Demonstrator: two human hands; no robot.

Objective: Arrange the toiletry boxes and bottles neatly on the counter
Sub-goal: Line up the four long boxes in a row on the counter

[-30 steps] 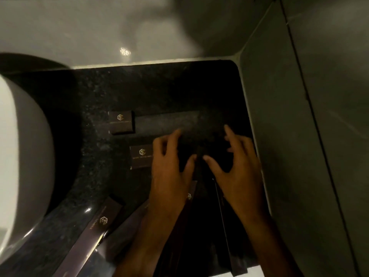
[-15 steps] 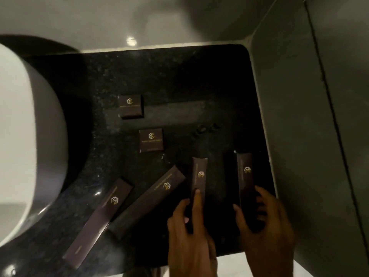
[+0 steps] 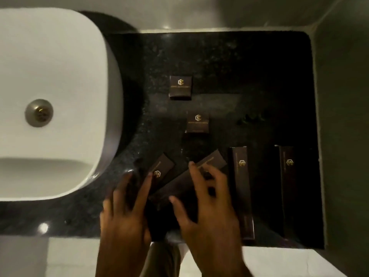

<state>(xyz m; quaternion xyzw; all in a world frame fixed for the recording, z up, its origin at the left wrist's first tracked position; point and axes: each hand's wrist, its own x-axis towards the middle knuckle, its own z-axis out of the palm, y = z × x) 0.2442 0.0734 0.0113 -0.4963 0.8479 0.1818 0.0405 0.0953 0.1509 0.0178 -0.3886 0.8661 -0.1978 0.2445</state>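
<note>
**Hand and Box Positions on the Dark Table**

Surroundings. A white basin (image 3: 50, 100) with a metal drain (image 3: 39, 112) occupies the left side. The dark speckled table (image 3: 249, 66) runs from the basin to a grey wall (image 3: 343, 116) on the right. The rear half of the table carries nothing but a faint dark mark near its middle, too dim to identify.

Boxes. Two small square boxes lie flat: the rear square box (image 3: 180, 87) and, nearer and slightly to the right, the front square box (image 3: 197, 121). They are apart. Two long boxes lie parallel and well apart, pointing front to back: the inner long box (image 3: 240, 186) and the outer long box (image 3: 288, 188) near the wall. Two more long boxes lie skewed: the left slanted box (image 3: 161, 168) and the right slanted box (image 3: 199, 176).

Hands. The left hand (image 3: 124, 214) is palm down, fingers spread wide, fingertips at the near end of the left slanted box; it grasps nothing. The right hand (image 3: 209, 206) is palm down over the right slanted box, fingers splayed and resting on its top face, thumb at its near side. The grip is wide, not closed around the box.
</note>
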